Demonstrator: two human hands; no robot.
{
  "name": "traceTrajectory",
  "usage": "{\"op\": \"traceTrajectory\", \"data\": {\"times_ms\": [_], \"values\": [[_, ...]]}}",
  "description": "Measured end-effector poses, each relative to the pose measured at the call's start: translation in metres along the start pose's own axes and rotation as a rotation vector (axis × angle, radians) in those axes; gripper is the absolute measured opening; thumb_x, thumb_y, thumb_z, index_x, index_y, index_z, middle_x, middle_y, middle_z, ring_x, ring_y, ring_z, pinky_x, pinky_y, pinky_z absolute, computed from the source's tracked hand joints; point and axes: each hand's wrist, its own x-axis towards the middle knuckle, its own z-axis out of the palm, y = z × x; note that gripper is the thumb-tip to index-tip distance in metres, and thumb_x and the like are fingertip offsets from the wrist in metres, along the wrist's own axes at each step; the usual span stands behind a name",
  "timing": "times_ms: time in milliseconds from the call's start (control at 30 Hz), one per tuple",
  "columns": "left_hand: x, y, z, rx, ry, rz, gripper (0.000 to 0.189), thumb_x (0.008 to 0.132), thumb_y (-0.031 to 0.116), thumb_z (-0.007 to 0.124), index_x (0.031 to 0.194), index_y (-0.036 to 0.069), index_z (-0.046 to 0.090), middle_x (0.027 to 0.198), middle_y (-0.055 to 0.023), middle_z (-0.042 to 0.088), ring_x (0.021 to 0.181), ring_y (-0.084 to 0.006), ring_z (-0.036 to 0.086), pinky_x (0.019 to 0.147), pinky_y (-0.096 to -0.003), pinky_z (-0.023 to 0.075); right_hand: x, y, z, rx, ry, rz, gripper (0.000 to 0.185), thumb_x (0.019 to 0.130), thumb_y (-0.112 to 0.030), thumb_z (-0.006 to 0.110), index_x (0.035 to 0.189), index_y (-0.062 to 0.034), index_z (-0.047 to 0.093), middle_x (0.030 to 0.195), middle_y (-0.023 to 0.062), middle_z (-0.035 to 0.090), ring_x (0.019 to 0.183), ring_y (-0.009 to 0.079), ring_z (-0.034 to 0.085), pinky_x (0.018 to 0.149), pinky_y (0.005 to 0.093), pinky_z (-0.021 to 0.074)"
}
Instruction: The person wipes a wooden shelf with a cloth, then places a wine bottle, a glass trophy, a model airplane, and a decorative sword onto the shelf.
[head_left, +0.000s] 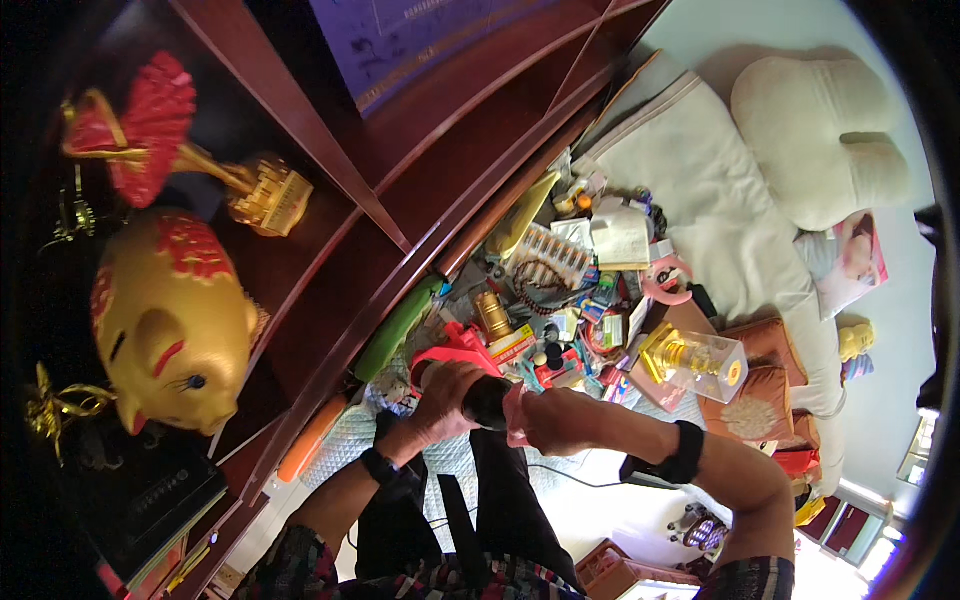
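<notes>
My left hand (448, 401) is closed around a dark rounded object (487, 403), whose kind I cannot tell. Against its right end, my right hand (551, 420) grips a pink cloth (515, 414). Just beyond my left hand lies a red plastic object (465, 345). Past both hands a heap of small items covers the bed: a gold cylindrical container (493, 316), a brown bead string (538, 285), a pink ring-shaped object (667, 279) and an open notebook (620, 240). A gold ornament in a clear case (697, 360) lies right of the heap.
At the left, a dark red wooden shelf (315, 157) holds a golden piggy bank (180, 322) and a gold trophy-like ornament with a red fan (154, 135). Orange cushions (757, 401) and a beige blanket (712, 165) lie at the right. A black cable (574, 480) runs below my right hand.
</notes>
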Motion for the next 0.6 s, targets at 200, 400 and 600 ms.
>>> {"op": "traceTrajectory", "data": {"times_ms": [200,400,600], "values": [[0.042,0.080,-0.057,-0.013,0.081,-0.043,0.068,0.051,0.017,0.080,0.108,0.003,0.047,0.102,-0.0146,0.053,0.094,-0.0325,0.053,0.082,-0.0407,0.0426,-0.092,-0.076,-0.048,-0.377,0.452,0.054,0.015,0.079,-0.012,0.050,0.094,-0.0092,0.050,0.072,0.0164,0.056,0.061,0.0311,0.062,0.042,0.0388,0.0469],[0.068,0.142,-0.115,-0.250,-0.002,-0.196,0.070,0.055,0.015,0.079,0.113,0.001,0.043,0.101,-0.0146,0.054,0.093,-0.0299,0.055,0.081,-0.0381,0.0452,-0.137,-0.111,-0.087,-0.660,1.230,-0.088,0.012,0.080,-0.011,0.052,0.090,-0.0052,0.050,0.064,0.0095,0.048,0.048,0.0226,0.053,0.037,0.0343,0.0424],[0.079,0.195,-0.155,-0.596,0.094,-0.285,0.074,0.060,0.016,0.078,0.119,0.000,0.037,0.105,-0.0136,0.052,0.098,-0.0215,0.055,0.083,-0.0323,0.0462,-0.194,-0.157,-0.076,0.449,1.446,-0.492,0.029,0.086,-0.002,0.038,0.113,0.0052,0.046,0.101,0.0154,0.057,0.084,0.0232,0.059,0.072,0.0316,0.0481]]}}
